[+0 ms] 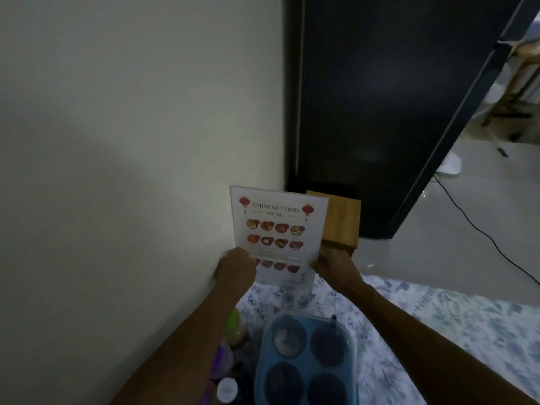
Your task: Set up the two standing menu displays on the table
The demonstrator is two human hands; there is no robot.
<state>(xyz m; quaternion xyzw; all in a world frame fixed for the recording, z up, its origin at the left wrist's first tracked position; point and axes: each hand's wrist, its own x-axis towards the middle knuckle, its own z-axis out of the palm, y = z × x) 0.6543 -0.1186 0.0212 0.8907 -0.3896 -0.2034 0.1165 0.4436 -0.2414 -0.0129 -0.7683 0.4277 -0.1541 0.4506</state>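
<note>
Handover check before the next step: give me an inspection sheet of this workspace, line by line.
Surface: table under a pale floral cloth, set against a white wall.
Job's things: one menu display reading "Chinese Food Menu", upright at the table's far end; a second display is not seen.
Clutter: blue four-compartment container near the viewer; bottles along the wall, blurred.
Grippers: left hand grips the display's lower left edge, right hand its lower right edge.
Cables: black cable trails across the floor on the right.
Surroundings: wooden box behind the display; tall dark panel beyond.
</note>
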